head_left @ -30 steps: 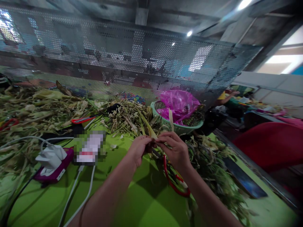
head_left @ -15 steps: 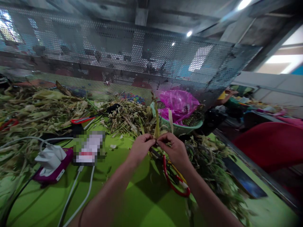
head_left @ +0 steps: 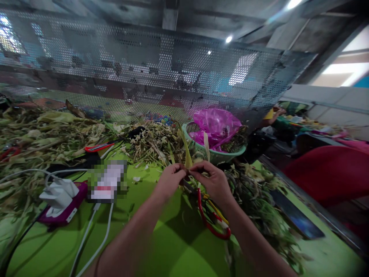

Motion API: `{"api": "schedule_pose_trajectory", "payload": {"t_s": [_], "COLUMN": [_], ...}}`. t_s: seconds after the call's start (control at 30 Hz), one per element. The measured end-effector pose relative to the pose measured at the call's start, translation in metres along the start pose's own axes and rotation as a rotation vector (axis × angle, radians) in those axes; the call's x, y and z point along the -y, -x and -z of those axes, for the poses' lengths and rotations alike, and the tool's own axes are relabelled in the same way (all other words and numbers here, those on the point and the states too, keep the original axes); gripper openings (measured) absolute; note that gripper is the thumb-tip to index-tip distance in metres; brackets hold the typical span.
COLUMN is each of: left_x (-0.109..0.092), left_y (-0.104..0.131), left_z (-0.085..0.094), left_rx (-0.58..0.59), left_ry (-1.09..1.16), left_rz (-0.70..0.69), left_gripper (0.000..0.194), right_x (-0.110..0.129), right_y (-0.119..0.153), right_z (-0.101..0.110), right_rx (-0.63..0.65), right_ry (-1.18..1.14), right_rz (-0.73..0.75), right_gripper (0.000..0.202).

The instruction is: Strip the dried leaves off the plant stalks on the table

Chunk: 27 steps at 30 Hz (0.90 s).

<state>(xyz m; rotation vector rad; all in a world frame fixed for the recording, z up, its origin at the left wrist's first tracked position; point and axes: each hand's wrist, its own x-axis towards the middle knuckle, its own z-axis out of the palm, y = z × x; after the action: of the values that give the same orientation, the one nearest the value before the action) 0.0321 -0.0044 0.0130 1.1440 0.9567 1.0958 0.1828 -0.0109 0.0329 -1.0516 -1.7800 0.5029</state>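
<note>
My left hand [head_left: 170,180] and my right hand [head_left: 211,177] meet over the green table [head_left: 170,246], each with thumb and fingers closed in a pinch. Between the fingertips stands a narrow yellow-green leaf [head_left: 187,157], its tip leaning left. Its lower end is hidden by the fingers. A pale leaf strip [head_left: 206,146] rises just behind my right hand. Under my right wrist lies a tool with red and yellow handles [head_left: 215,231]. Its front end is partly covered, so I cannot tell its kind.
Dried leaves [head_left: 52,134] heap at left, withered greens [head_left: 259,200] at right. A pale green basin [head_left: 230,156] holds a magenta plastic bag [head_left: 216,125]. Left are a cutter knife [head_left: 99,147], a purple power strip [head_left: 67,209] and a phone [head_left: 106,182]. A perforated metal screen [head_left: 138,65] stands behind.
The leaf's upper part has tipped from nearly upright towards the left. Both hands stay pinched together in almost the same place. The whole view has shifted slightly.
</note>
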Motion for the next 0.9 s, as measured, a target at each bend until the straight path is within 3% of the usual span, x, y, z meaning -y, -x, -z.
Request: {"api": "schedule_pose_trajectory", "payload": {"t_s": [0.17,0.53,0.9], "left_x": [-0.0054,-0.0039,-0.0049], "left_y": [0.0065,0.0061,0.0048], "left_z": [-0.0017,-0.0034,-0.0057], "left_rx": [-0.048,-0.042,-0.003], "left_ry": [0.192,0.254,0.142], "left_rz": [0.067,0.151,-0.023], "left_gripper": [0.011,0.005,0.005], "right_x": [-0.0007,-0.0089,-0.0041], "right_y": [0.0011,0.0022,0.0033], "right_z": [0.0012,-0.0013,-0.0028], "right_rx": [0.038,0.063,0.011], "right_ry": [0.086,0.106,-0.02], "right_rz": [0.127,0.079,-0.089], "right_gripper": [0.007,0.004,0.008]}}
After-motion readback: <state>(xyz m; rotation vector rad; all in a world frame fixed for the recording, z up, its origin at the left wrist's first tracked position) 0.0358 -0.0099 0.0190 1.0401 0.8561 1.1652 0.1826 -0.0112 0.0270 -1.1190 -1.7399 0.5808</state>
